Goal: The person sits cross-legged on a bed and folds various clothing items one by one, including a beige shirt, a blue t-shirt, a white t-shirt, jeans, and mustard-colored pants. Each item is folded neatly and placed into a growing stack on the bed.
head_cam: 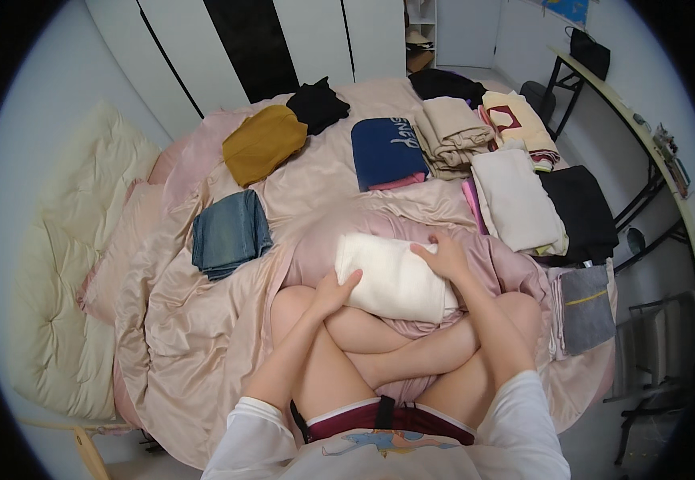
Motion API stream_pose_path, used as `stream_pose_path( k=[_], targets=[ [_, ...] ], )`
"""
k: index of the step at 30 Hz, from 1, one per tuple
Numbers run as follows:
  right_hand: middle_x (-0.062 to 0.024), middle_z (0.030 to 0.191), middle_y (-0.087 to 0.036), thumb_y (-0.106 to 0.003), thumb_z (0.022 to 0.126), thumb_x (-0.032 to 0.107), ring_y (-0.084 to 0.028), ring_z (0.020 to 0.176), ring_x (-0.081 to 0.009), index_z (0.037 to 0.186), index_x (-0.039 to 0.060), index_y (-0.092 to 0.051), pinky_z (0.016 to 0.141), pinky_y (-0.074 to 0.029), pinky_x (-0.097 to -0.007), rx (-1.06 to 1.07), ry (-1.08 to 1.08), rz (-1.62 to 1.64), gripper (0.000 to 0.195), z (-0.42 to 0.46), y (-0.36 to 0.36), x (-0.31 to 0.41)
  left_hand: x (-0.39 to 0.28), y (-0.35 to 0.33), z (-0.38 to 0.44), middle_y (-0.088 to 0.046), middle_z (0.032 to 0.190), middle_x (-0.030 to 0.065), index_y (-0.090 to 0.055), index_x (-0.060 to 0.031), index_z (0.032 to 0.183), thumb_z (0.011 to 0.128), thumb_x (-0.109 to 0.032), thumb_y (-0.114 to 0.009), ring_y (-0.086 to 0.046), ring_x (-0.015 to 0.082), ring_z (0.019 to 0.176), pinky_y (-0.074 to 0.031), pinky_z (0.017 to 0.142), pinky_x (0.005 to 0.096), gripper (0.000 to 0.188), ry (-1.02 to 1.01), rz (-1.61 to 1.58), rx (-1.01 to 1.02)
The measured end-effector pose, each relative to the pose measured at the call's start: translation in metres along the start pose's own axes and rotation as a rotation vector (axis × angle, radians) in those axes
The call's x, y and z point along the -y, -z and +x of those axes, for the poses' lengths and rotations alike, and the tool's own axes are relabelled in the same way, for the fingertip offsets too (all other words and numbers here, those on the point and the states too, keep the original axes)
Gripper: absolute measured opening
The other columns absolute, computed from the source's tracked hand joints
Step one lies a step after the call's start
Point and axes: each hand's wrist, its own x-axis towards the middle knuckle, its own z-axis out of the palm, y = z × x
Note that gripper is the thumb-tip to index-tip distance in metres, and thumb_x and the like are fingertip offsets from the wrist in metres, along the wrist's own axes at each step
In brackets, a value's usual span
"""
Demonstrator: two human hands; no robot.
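A folded white cloth (392,276), thick and roughly rectangular, is held low over my crossed legs. My left hand (335,293) grips its left edge, the thumb lying on top. On the upper right, my right hand (445,255) holds the far corner with thumb and fingers around the edge. Its underside and the fingers beneath it are hidden. Beyond it spreads a pink satin quilt (317,249). Off to the left lie folded blue jeans (230,231). To the right, a folded off-white cloth (515,201) rests on a stack.
Farther back are a mustard garment (265,144), a black garment (318,106), a navy garment (388,150) and beige folded clothes (455,129). Black clothing (581,210) and a grey towel (589,312) lie near the bed's right edge. A long narrow table (641,129) stands beyond it.
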Motion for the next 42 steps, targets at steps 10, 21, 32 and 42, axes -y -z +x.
stream_pose_path(
  k=[10, 21, 32, 42],
  targets=[
    [-0.0251, 0.118, -0.061, -0.072, 0.073, 0.057, -0.06, 0.111, -0.032, 0.121, -0.0108, -0.055, 0.09, -0.048, -0.0388, 0.169, -0.515, 0.498, 0.085, -0.036, -0.02, -0.015, -0.002, 0.009, 0.019, -0.062, 0.12, 0.017, -0.048, 0.0052, 0.131, 0.09, -0.038, -0.059, -0.061, 0.0234, 0.106, -0.046, 0.091, 0.0326, 0.061, 0.353, -0.257, 0.157],
    [-0.0148, 0.109, -0.067, -0.065, 0.085, 0.028, -0.068, 0.095, -0.0197, 0.122, -0.0044, -0.055, 0.08, -0.056, -0.0336, 0.978, -0.751, 1.067, 0.05, -0.054, -0.022, 0.016, -0.03, 0.058, -0.085, -0.056, 0.129, 0.0177, -0.038, 0.0081, 0.138, 0.093, -0.036, -0.058, -0.054, 0.0229, 0.118, -0.043, 0.099, 0.0327, 0.067, 0.32, -0.226, 0.12],
    [-0.0112, 0.114, -0.065, -0.074, 0.07, -0.001, -0.063, 0.105, -0.0222, 0.127, -0.0042, -0.052, 0.096, -0.048, -0.0334, 1.19, -0.307, 1.127, 0.061, -0.059, -0.037, -0.013, -0.081, 0.076, -0.114, -0.057, 0.128, 0.0168, -0.051, 0.0047, 0.132, 0.088, -0.04, -0.066, -0.055, 0.0233, 0.116, -0.043, 0.1, 0.0333, 0.065, 0.396, -0.139, 0.316],
    [-0.0026, 0.104, -0.063, -0.053, 0.095, 0.051, -0.059, 0.085, -0.0063, 0.133, 0.0042, -0.048, 0.074, -0.048, -0.0231, 1.352, -0.149, 1.298, 0.061, -0.057, -0.015, 0.015, -0.04, 0.069, -0.151, -0.047, 0.137, 0.0133, -0.027, 0.0009, 0.146, 0.076, -0.017, -0.079, -0.045, 0.0219, 0.125, -0.034, 0.107, 0.0356, 0.09, 0.111, -0.131, 0.257]
  ],
)
